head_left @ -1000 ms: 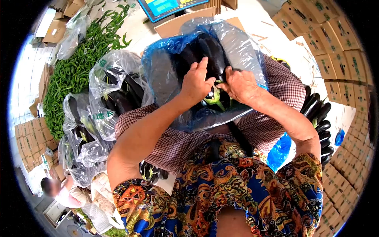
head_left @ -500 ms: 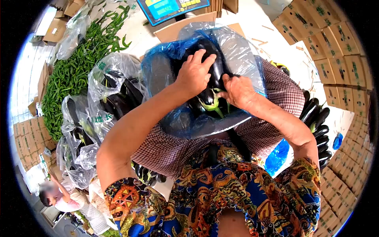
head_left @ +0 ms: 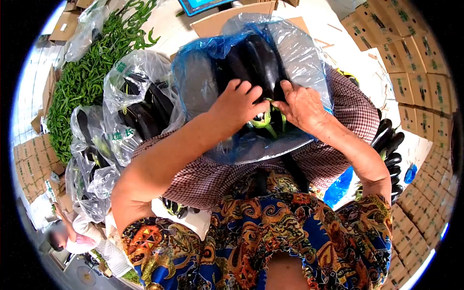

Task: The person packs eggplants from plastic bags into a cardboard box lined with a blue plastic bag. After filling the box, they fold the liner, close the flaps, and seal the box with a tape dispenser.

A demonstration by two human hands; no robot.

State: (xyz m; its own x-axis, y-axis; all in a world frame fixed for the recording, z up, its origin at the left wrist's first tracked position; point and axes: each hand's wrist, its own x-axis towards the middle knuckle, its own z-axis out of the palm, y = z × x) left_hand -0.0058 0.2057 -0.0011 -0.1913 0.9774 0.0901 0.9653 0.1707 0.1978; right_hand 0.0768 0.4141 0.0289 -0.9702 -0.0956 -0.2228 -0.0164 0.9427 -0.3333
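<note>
Large dark eggplants [head_left: 263, 60] lie side by side in a clear and blue plastic bag [head_left: 193, 92] that lines a container on my lap. Their green stem ends [head_left: 265, 123] point toward me. My left hand [head_left: 240, 102] is closed with curled fingers at the stem end of one eggplant, its fingertips partly hidden. From the other side my right hand [head_left: 305, 107] grips near the same stem end, thumb and index finger pinched close to my left fingertips.
Left of me stand clear bags of eggplants [head_left: 145, 113], with a heap of green peppers [head_left: 87, 87] behind. More eggplants [head_left: 392, 159] lie at right, near stacked cartons [head_left: 413, 92]. A scale display [head_left: 200, 5] is ahead. Another person [head_left: 79, 237] is at lower left.
My left hand has slid toward me, from the eggplant's upper body down to its stem end, and its fingers have curled. My right hand stays near the stem, shifted slightly.
</note>
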